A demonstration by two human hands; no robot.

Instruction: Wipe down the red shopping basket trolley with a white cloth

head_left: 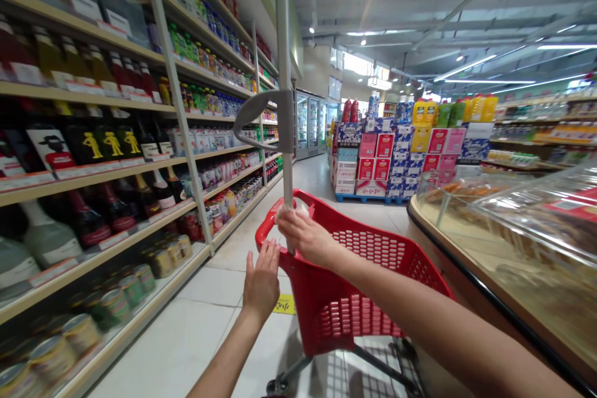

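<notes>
A red plastic shopping cart [326, 298] with perforated sides stands in front of me. A grey upright pole [283, 31] with a grey loop-shaped plastic handle [261, 121] rises at its near left end. My right hand [308, 237] presses a crumpled white cloth or tissue [301, 208] against the pole's lower part, by the basket rim. My left hand [263, 280] is open, its fingers stretched out and touching the red rim just left of the pole's foot. The right palm is hidden.
Shelves [93, 165] of bottles and cans line the left side. At the right stands a glass-covered food counter [466, 217] with a dark bumper edge. Ahead are stacked drink cartons [373, 161] on a blue pallet. A yellow floor sticker [285, 305] lies beside the cart.
</notes>
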